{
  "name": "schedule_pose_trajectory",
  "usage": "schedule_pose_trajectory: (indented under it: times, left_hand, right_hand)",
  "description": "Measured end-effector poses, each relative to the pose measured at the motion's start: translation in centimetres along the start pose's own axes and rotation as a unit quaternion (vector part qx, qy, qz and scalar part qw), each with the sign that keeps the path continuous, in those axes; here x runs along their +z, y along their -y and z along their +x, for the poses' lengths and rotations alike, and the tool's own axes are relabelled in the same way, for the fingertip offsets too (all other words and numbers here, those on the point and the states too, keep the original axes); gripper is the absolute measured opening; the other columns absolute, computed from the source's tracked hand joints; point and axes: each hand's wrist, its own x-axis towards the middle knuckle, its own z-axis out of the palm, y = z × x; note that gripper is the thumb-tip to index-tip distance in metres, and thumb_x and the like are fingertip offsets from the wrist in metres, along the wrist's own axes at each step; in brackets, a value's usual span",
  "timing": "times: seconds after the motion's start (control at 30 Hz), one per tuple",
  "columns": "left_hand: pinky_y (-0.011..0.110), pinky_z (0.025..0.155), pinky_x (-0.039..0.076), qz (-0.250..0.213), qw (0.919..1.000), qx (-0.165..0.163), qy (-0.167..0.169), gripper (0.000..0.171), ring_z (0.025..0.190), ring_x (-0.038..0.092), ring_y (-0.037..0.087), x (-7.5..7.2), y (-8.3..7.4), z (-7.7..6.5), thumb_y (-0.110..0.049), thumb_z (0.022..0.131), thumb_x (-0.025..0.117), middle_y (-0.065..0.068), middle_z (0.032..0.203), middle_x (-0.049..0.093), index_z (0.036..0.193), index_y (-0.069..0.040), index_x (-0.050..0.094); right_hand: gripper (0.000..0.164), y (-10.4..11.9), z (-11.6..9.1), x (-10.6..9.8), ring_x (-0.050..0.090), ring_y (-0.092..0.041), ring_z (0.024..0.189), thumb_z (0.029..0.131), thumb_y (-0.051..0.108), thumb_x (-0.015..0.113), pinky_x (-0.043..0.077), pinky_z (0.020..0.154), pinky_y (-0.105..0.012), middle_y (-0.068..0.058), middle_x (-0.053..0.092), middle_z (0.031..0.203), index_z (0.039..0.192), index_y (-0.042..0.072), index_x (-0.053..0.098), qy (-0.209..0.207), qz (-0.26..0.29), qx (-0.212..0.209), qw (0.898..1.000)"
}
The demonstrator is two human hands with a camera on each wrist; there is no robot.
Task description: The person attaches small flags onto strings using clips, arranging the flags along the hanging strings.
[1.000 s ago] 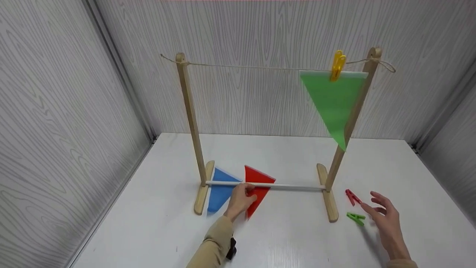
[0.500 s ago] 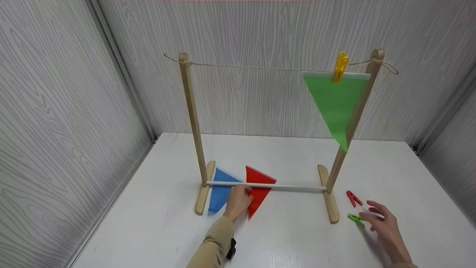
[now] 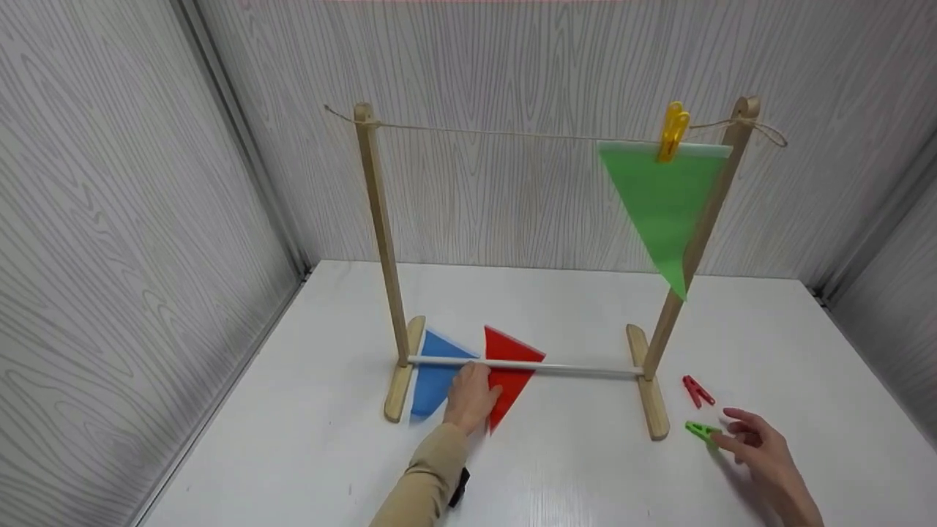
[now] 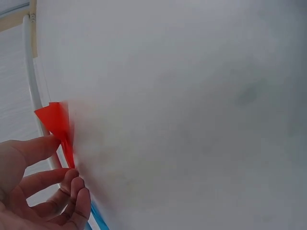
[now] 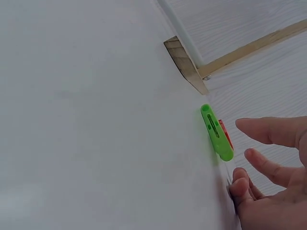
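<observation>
A red triangular flag and a blue one lie on the table, beneath the white crossbar. My left hand is at the red flag's near-left side. The left wrist view shows its thumb against the red flag, with a gap between thumb and forefinger. On the right, my right hand hovers beside a green clothespin. The right wrist view has thumb and fingers spread, apart from the green clothespin. Just beyond lies a red clothespin.
Two wooden posts hold up a string. A yellow clothespin fixes a green flag to it near the right post. Each post has a wooden foot. Wood-grain walls enclose the table.
My right hand has moved from beside the red clothespin down towards the green one. The left hand has stayed at the red flag, shifting only slightly.
</observation>
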Motion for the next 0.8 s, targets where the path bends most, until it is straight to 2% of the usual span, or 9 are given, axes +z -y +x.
schedule_pose_trajectory:
  times: [0.1, 0.3, 0.5, 0.8]
  left_hand:
    - [0.044, 0.089, 0.057, 0.010, 0.9999, 0.000, -0.004, 0.022, 0.096, 0.062, 0.027, 0.06, -0.07, 0.05, -0.014, 0.092, 0.073, 0.014, 0.104, 0.063, 0.107, 0.000, 0.065]
    - [0.045, 0.091, 0.056, -0.001, 1.0000, -0.005, 0.003, 0.025, 0.097, 0.061, 0.028, -0.04, -0.11, -0.07, -0.010, 0.091, 0.074, 0.015, 0.104, 0.062, 0.110, 0.002, 0.064]
    - [0.049, 0.089, 0.056, 0.005, 0.9999, 0.011, 0.009, 0.019, 0.098, 0.062, 0.033, -0.31, -0.13, -0.12, -0.006, 0.090, 0.073, 0.017, 0.102, 0.061, 0.104, 0.004, 0.064]
    - [0.048, 0.096, 0.054, -0.015, 0.9995, 0.008, 0.025, 0.016, 0.103, 0.059, 0.029, -0.39, -0.02, -0.08, -0.003, 0.093, 0.068, 0.015, 0.109, 0.062, 0.107, 0.000, 0.063]
  right_hand:
    - [0.073, -0.08, 0.03, -0.02, 0.046, -0.013, 0.091, 0.096, 0.029, 0.068, 0.047, 0.068, -0.022, -0.007, 0.053, 0.112, 0.150, -0.004, 0.032, 0.005, -0.008, -0.004, 1.000]
    - [0.074, -0.11, 0.08, -0.06, 0.045, -0.017, 0.093, 0.094, 0.027, 0.071, 0.043, 0.068, -0.021, -0.012, 0.053, 0.114, 0.148, -0.007, 0.035, 0.012, -0.033, -0.015, 0.999]
    - [0.074, -0.35, -0.07, -0.16, 0.045, -0.010, 0.088, 0.091, 0.023, 0.074, 0.040, 0.069, -0.022, -0.008, 0.056, 0.113, 0.147, -0.009, 0.038, 0.013, -0.048, -0.031, 0.998]
    - [0.070, -0.12, -0.04, -0.16, 0.044, -0.014, 0.089, 0.090, 0.015, 0.072, 0.038, 0.069, -0.024, -0.003, 0.054, 0.102, 0.147, -0.010, 0.039, 0.020, -0.043, -0.018, 0.999]
